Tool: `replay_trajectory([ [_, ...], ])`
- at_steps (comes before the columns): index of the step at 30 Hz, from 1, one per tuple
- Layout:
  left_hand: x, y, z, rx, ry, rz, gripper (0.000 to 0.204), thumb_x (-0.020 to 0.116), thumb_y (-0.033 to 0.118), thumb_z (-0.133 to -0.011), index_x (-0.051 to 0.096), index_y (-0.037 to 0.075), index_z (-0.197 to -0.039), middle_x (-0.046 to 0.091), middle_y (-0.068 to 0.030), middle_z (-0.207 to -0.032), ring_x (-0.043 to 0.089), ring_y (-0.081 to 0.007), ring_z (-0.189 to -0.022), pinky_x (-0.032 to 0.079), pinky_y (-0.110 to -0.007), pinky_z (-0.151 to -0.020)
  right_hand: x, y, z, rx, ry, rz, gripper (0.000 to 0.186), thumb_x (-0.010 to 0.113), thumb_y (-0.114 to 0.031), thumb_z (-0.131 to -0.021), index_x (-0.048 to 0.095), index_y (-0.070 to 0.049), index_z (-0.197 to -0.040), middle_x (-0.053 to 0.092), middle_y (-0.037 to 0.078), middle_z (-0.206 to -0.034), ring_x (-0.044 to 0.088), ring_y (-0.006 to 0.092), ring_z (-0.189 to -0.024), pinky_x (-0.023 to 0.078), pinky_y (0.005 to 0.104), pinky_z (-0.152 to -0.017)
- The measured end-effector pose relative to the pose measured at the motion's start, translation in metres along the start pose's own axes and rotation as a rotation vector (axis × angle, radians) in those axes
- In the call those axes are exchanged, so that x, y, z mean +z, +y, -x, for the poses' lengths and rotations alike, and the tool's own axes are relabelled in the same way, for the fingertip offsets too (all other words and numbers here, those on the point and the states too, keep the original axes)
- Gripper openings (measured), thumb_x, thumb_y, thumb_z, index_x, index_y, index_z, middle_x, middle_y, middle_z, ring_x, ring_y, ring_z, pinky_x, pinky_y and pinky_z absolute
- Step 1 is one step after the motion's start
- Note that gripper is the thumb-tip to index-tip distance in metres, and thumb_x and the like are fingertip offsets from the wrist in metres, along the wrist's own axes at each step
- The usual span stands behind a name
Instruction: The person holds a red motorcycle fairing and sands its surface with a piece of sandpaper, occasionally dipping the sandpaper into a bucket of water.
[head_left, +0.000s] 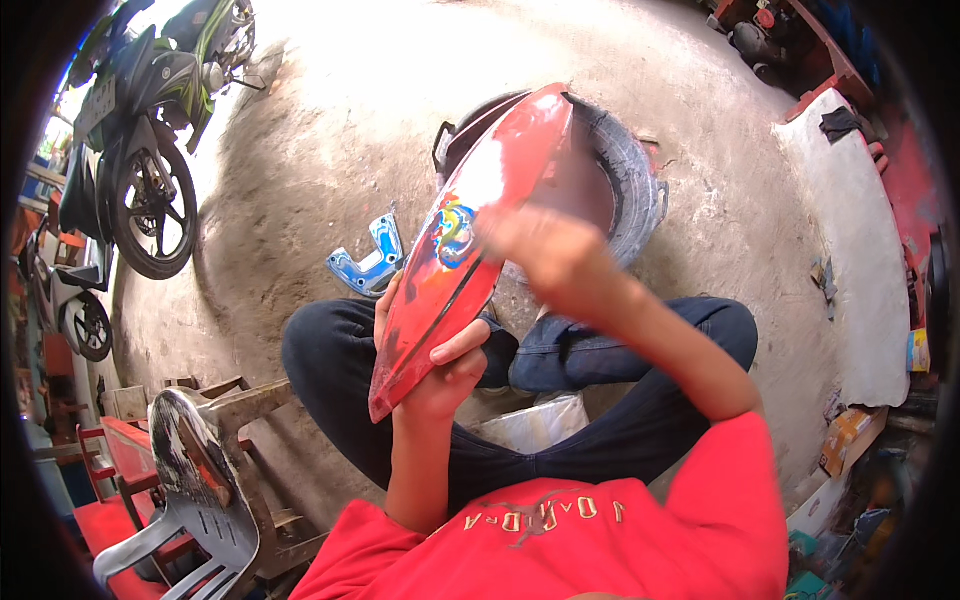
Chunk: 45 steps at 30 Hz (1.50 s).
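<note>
A long red motorcycle body panel (pixel 505 165) slants up from my lap over a round black tub (pixel 632 185). Around its lower end my left hand (pixel 440 385) is closed, with the thumb side on the edge. On the panel's middle, a worn patch (pixel 455 238) shows rings of blue, yellow and white paint. My right hand (pixel 552 252) is curled at the panel's right edge beside this patch, smeared by motion. Whatever its fingers hold is hidden. Brownish liquid seems to lie in the tub, partly covered by the panel.
A blue and white angled part (pixel 368 262) lies on the concrete floor left of the panel. A white block-like package (pixel 540 422) sits between my crossed legs. Motorcycles (pixel 150 180) stand at the far left, a grey plastic chair (pixel 215 495) nearer. A pale slab (pixel 850 260) runs along the right.
</note>
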<state>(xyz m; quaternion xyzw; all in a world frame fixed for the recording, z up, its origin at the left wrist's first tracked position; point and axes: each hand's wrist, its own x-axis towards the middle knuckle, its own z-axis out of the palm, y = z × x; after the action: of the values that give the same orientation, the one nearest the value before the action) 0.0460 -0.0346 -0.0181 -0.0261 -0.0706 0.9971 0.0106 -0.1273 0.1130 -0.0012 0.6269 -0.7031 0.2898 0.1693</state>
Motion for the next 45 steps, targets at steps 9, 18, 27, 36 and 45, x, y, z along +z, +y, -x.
replay_trajectory([
  [9,-0.003,-0.001,-0.003,-0.017,-0.098,-0.013,0.06,0.039,0.056,-0.106,0.053,0.011,-0.144,0.066,-0.0089,-0.132,0.049,-0.0151,-0.06,0.035,-0.029,-0.048,0.001,0.003,0.005,0.067,-0.033,0.09,0.038,0.061,-0.006,-0.093,0.067,0.002,-0.13,0.073,0.018,-0.125,0.073,0.0331,-0.116,0.058,0.0419,-0.101],
  [18,-0.004,-0.002,-0.002,-0.003,-0.059,-0.011,0.059,0.04,0.056,-0.106,0.054,0.012,-0.143,0.066,-0.0096,-0.135,0.05,-0.0148,-0.061,0.032,-0.028,-0.047,0.001,0.015,0.007,-0.024,-0.031,0.107,0.032,0.059,-0.012,-0.097,0.069,0.001,-0.124,0.074,0.02,-0.122,0.072,0.0318,-0.118,0.059,0.0422,-0.099],
  [27,0.0,-0.004,-0.001,0.024,-0.018,-0.04,0.058,0.039,0.056,-0.107,0.055,0.012,-0.141,0.066,-0.009,-0.135,0.049,-0.0145,-0.06,0.03,-0.026,-0.046,-0.026,0.049,0.004,0.577,0.039,-0.082,0.02,0.057,-0.017,-0.104,0.07,-0.006,-0.115,0.075,0.019,-0.111,0.075,0.0335,-0.101,0.06,0.0407,-0.086],
  [36,-0.001,-0.004,-0.002,0.019,-0.013,-0.044,0.059,0.039,0.056,-0.107,0.055,0.011,-0.142,0.066,-0.0089,-0.135,0.05,-0.0144,-0.059,0.03,-0.026,-0.045,-0.032,0.063,0.003,1.036,0.227,-1.313,0.036,0.072,-0.012,-0.101,0.059,0.003,-0.131,0.072,0.009,-0.114,0.072,0.0147,-0.104,0.06,0.0323,-0.092],
  [45,0.001,-0.006,-0.002,0.017,-0.025,-0.043,0.06,0.04,0.057,-0.107,0.054,0.01,-0.142,0.067,-0.0085,-0.133,0.049,-0.0143,-0.059,0.031,-0.026,-0.046,-0.025,0.054,0.003,1.003,0.295,-1.267,0.029,0.075,-0.011,-0.098,0.07,0.0,-0.124,0.074,0.007,-0.112,0.072,0.0111,-0.095,0.06,0.0286,-0.082],
])
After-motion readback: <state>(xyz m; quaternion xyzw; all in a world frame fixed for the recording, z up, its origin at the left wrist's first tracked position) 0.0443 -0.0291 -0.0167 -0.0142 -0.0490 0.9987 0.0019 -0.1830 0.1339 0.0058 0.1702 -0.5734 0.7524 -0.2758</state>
